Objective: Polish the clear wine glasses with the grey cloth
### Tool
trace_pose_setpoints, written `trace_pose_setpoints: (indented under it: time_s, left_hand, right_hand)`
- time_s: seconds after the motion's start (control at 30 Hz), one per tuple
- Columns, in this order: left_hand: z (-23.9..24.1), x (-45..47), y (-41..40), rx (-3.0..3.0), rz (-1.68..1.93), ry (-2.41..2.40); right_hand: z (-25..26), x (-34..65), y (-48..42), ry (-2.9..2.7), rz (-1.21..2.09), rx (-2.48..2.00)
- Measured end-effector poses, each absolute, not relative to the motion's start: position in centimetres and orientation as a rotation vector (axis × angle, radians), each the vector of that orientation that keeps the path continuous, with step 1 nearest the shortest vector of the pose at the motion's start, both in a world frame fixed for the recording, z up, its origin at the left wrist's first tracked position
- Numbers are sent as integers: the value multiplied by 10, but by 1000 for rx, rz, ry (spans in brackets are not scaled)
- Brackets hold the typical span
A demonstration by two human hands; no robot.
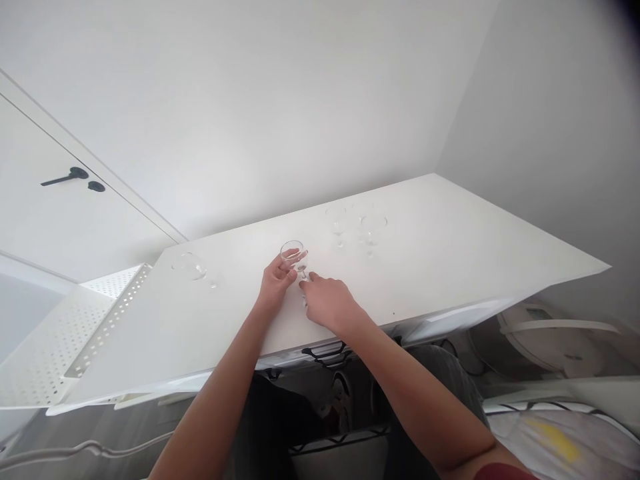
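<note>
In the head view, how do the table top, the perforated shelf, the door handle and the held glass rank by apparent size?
1. table top
2. perforated shelf
3. door handle and held glass: they look about alike, so unranked.

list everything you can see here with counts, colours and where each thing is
held glass: one, clear, mid-table, between both hands
back glasses: two, clear, further back on the table
left glass: one, clear, table's left end
table: one, white, against the wall
perforated shelf: one, white, left of table
door handle: one, black, far left
wire rack: one, black, under table
left hand: one, bare, fingers on held glass
right hand: one, bare, by its stem
</note>
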State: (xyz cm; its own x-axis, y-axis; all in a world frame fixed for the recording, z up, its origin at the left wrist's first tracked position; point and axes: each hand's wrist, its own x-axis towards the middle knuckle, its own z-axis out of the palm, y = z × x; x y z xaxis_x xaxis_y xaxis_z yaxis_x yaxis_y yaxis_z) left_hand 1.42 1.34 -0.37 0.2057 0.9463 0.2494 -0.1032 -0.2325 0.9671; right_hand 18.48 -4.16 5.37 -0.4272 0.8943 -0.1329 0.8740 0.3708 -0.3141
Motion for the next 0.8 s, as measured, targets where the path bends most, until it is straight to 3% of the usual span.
trace_pose_setpoints:
  time_s: [0.4, 0.8]
  left_hand:
    - [5, 17, 7, 1514, 1252, 1016]
    - [4, 18, 10, 1373, 1293, 961]
  right_hand:
    - [61, 225, -24, -2355, 649, -2120]
    - [66, 232, -23, -2358, 709, -2137]
